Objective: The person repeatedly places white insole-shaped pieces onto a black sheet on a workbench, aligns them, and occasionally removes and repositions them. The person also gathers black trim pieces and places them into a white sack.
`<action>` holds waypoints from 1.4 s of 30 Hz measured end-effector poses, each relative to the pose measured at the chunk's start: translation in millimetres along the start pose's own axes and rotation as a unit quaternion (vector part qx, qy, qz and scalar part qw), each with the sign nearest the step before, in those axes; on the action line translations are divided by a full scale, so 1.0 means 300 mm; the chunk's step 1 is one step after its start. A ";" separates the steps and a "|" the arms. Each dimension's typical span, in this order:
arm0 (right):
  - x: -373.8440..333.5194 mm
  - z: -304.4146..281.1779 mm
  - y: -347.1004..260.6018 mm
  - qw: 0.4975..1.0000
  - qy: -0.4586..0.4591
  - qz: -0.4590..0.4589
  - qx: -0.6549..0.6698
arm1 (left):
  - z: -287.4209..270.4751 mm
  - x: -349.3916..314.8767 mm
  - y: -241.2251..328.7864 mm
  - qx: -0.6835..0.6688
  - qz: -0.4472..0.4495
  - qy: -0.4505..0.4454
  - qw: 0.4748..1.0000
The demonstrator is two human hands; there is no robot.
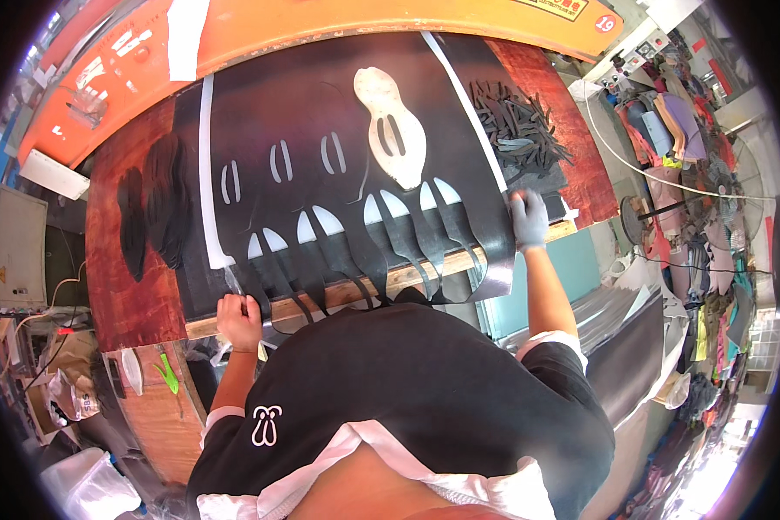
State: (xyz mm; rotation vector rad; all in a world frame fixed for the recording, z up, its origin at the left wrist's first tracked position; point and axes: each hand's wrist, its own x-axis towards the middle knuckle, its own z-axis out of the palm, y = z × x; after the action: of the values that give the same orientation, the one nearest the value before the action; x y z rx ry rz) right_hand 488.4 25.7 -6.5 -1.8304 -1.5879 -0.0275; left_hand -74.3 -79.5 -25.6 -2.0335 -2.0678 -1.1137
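Observation:
A black sheet (260, 113) lies over the work table and hangs past its front edge. Long shoe-sole-shaped openings run along its near part, and small paired slots show farther back. My bare left hand (239, 322) is closed at the sheet's near left corner, its fingertips partly hidden. At the near right corner, my right hand (529, 221), in a grey glove, grips the sheet's edge. A pale sole-shaped cutting die (392, 130) with two slots in its middle rests on the sheet, beyond both hands and nearer the right one.
An orange machine beam (321, 26) spans the far side. Dark cut pieces (165, 204) are stacked at the left on the reddish board (121, 299). Black strips (520, 130) are heaped at the right. Green-handled snips (166, 374) hang below the left side.

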 end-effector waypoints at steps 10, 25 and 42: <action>0.308 0.211 -0.610 0.956 -0.277 0.027 -0.089 | 0.219 0.255 0.524 -0.128 0.109 -0.024 0.986; 0.442 0.261 -0.452 0.733 -0.370 0.254 0.512 | 0.520 0.290 0.719 -0.041 0.172 -0.257 0.950; 0.493 0.264 -0.380 0.656 -0.331 0.246 0.632 | 0.636 0.460 0.871 -0.494 -0.308 -0.377 0.721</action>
State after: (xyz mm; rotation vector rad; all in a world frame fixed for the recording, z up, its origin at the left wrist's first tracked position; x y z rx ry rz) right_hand 392.4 193.3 55.1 -0.9679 -0.8581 1.7139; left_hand 222.2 104.7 19.3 -2.5597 -3.1813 -2.1515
